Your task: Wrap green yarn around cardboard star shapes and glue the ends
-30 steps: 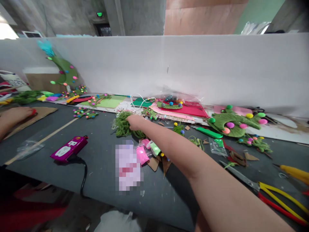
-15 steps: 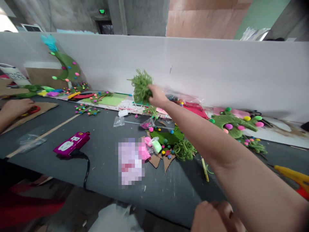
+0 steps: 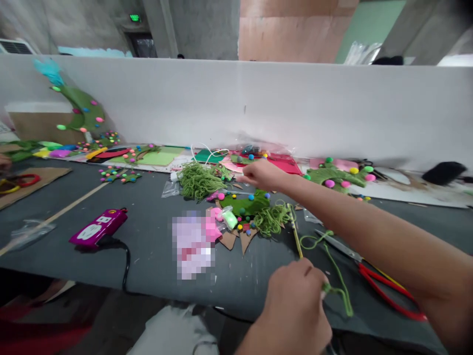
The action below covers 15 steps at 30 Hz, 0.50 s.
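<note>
My right hand (image 3: 258,173) reaches across the table, fingers curled with nothing visible in them. Left of it, a loose bundle of green yarn (image 3: 199,181) lies apart from the hand. Near the front edge my left hand (image 3: 295,301) is closed around green yarn strands (image 3: 343,291), whose ends stick out on its right side. A thin yellow stick (image 3: 296,236) lies just beyond its knuckles. Scissors with red handles (image 3: 384,291) rest under my right forearm. A second heap of green yarn (image 3: 272,219) lies beside a green felt piece with pompoms (image 3: 246,203).
A purple power strip (image 3: 99,229) with a black cord sits left of centre. Brown card pieces (image 3: 228,240) and pink and green packets (image 3: 229,218) lie mid-table. A white partition (image 3: 166,108) stands behind. Another person's hand (image 3: 4,162) is at the far left.
My right hand has let go of the green yarn bundle, which now lies on the table, and moved right. My left hand has come further into view, and the scissors now show.
</note>
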Motion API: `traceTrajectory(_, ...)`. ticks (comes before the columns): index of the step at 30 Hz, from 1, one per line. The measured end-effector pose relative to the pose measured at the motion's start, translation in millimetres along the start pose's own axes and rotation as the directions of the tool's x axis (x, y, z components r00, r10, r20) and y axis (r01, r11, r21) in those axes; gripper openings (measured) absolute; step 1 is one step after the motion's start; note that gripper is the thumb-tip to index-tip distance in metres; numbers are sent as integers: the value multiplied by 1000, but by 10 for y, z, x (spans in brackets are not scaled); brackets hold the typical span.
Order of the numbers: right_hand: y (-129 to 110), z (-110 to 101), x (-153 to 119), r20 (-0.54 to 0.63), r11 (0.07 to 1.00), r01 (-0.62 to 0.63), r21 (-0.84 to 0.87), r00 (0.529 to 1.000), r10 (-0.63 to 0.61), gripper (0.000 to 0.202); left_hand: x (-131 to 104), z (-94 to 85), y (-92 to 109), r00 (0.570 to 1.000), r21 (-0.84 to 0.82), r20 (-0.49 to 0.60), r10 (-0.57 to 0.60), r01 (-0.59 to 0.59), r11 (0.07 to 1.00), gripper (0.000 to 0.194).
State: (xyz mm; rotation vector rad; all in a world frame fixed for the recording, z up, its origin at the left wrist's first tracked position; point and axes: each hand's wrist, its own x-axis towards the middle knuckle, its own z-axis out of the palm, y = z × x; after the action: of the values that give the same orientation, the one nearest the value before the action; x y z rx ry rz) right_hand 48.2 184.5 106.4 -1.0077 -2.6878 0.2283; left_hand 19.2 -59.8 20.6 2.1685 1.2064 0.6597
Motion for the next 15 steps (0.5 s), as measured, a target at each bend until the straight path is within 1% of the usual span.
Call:
traceTrajectory(2, 128, -46, -573, -35, 995, -71, 73, 997, 73, 18, -30, -73, 22, 998, -18, -65, -6, 5, 1000, 20)
traceTrajectory(3, 177, -55, -868, -60, 987, -120, 107, 990, 126, 22, -32, -109, 32, 996, -27, -93, -15, 13, 1000, 20)
traceTrajectory(5, 236, -38, -1440, -121, 961, -220, 169, 963, 241, 43, -19, -176, 41, 990, -59, -135, -33, 25, 998, 20)
traceTrajectory(6, 245, -13, -1702, -142, 948, -248, 202, 950, 279, 50, -7, -203, 39, 986, -81, -157, -50, 38, 996, 20)
traceTrajectory(8, 216, 63, -2148, -144, 923, -250, 294, 943, 302, 39, 18, -239, 25, 975, -135, -205, -84, 57, 989, 18)
traceTrajectory(10, 116, 150, -2469, -61, 770, -252, 586, 934, 352, 50, 42, -251, 10, 970, -194, -227, -90, 46, 980, 16)
traceTrajectory(11, 39, 188, -2578, -3, 700, -257, 666, 938, 347, 51, 53, -252, 6, 967, -224, -236, -91, 37, 974, 15)
traceTrajectory(12, -50, 218, -2653, 52, 658, -271, 702, 942, 333, 51, 63, -250, 4, 967, -249, -238, -89, 27, 968, 14)
traceTrajectory(13, -145, 241, -2696, 77, 633, -274, 724, 944, 320, 55, 74, -249, 5, 970, -273, -230, -83, 18, 962, 15)
traceTrajectory(14, -236, 256, -2712, 89, 611, -267, 745, 948, 306, 58, 85, -248, 7, 969, -287, -233, -84, 14, 958, 14)
traceTrajectory(15, -316, 264, -2707, 88, 595, -273, 755, 943, 321, 56, 97, -250, 9, 972, -301, -218, -87, 18, 954, 13)
